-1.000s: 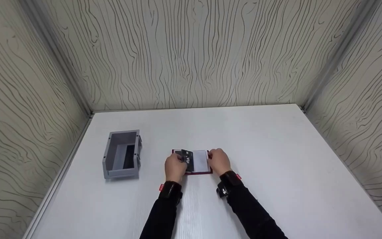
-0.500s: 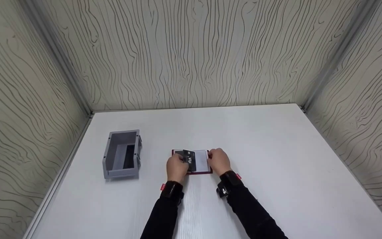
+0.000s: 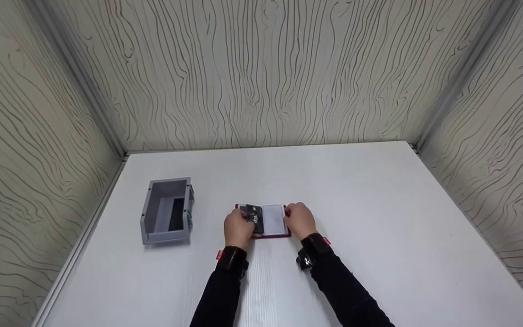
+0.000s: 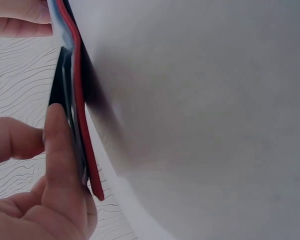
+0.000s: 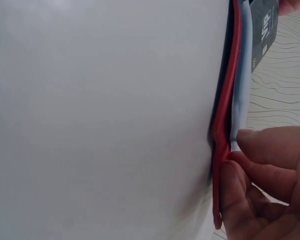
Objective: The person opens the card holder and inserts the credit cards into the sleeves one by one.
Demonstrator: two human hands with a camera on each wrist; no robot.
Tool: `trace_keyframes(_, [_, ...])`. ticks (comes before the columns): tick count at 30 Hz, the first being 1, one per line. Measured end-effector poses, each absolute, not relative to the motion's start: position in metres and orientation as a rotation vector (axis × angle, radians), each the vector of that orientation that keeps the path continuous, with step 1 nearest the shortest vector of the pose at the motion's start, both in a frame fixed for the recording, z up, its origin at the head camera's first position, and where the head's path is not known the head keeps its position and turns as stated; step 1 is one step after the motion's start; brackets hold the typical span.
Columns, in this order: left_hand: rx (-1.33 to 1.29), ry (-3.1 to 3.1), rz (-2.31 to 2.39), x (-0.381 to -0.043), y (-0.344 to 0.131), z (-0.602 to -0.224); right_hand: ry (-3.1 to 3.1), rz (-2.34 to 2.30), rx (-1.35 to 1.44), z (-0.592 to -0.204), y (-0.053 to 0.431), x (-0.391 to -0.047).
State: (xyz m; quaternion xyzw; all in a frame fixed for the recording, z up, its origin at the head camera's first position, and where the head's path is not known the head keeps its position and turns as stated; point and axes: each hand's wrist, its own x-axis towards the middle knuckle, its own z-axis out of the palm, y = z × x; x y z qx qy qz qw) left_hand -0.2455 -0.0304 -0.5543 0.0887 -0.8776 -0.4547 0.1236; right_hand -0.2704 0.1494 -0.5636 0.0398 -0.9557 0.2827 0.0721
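A card holder (image 3: 273, 236) with a red cover and pale plastic sleeves lies open on the white table. My left hand (image 3: 238, 228) pinches a black card (image 3: 255, 219) marked "VIP" between thumb and fingers, over the left half of the holder. The card (image 5: 264, 30) stands tilted up from the sleeves in the right wrist view. Its lower edge is close against the holder in the left wrist view; I cannot tell whether it is inside a sleeve. My right hand (image 3: 300, 220) grips the holder's right edge, thumb on the plastic sleeves (image 5: 243, 75) and fingers by the red cover (image 5: 225, 120).
A grey plastic bin (image 3: 167, 237) stands on the table (image 3: 361, 190) to the left of the holder. A dark flat strip (image 3: 176, 214) lies inside it. Wood-patterned panels (image 3: 261, 77) rise behind the table and at both sides.
My left hand and the black card shifted slightly right, then back left, and the card's tilt changed a little. My right hand has stayed at the holder's right edge. The bin is unmoved.
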Motion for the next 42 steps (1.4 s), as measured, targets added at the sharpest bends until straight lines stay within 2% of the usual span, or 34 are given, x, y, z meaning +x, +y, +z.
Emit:
trace_keyframes(31, [0.233,-2.534,-1.321,-0.248,-0.031,-0.558,-2.87,0.807,0.13,-0.563,0.147,-0.27])
trace_keyframes(42, [0.198,-2.48,-1.403,-0.246,-0.034,-0.546,-2.854,0.799,0.158,-0.564,0.149,-0.269])
